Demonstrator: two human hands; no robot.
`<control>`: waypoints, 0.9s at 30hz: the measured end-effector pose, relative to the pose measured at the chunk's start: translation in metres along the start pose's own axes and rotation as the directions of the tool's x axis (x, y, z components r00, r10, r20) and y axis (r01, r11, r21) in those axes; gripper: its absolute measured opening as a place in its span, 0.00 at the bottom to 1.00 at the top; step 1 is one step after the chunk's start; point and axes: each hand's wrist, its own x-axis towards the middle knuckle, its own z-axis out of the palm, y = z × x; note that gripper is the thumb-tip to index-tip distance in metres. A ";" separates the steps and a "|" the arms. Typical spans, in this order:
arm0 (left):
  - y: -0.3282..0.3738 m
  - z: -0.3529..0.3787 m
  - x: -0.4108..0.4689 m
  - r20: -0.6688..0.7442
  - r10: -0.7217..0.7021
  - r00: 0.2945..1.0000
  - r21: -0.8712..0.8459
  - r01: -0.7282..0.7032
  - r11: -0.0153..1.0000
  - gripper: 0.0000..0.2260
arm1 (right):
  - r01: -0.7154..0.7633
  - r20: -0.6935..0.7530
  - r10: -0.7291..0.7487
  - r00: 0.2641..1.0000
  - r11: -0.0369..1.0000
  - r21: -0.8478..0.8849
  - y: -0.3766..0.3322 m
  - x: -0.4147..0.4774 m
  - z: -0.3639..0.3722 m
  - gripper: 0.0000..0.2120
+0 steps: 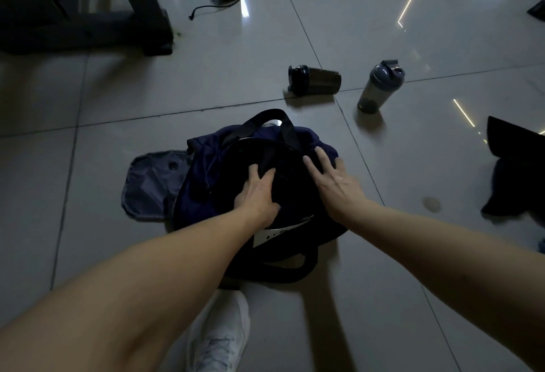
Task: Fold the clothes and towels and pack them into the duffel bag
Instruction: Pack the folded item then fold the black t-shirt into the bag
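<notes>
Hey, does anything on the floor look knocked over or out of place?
Yes. One shaker bottle lies on its side beyond the duffel bag, while the other bottle stands upright. A dark garment sits crumpled off to the right, not yet packed.

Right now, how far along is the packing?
Done: dark fabric already sits inside the duffel bag. In hand: the left hand and right hand press it down, fingers fairly straight. Left: a dark garment lies crumpled on the floor to the right, not yet folded or packed.
</notes>
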 end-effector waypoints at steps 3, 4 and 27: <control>0.015 0.005 0.008 0.009 0.073 0.997 -0.167 -0.070 0.983 0.40 | -0.015 -0.033 0.017 0.999 0.997 0.075 0.008 0.002 -0.006 0.43; 0.020 0.008 0.011 0.006 0.094 0.996 -0.239 -0.090 0.967 0.40 | -0.026 -0.045 0.031 0.999 0.994 0.102 0.011 0.003 -0.007 0.41; 0.061 0.079 0.028 0.013 0.202 0.979 -0.386 -0.181 0.905 0.37 | -0.086 -0.061 0.101 0.993 0.973 0.214 0.052 0.001 0.006 0.43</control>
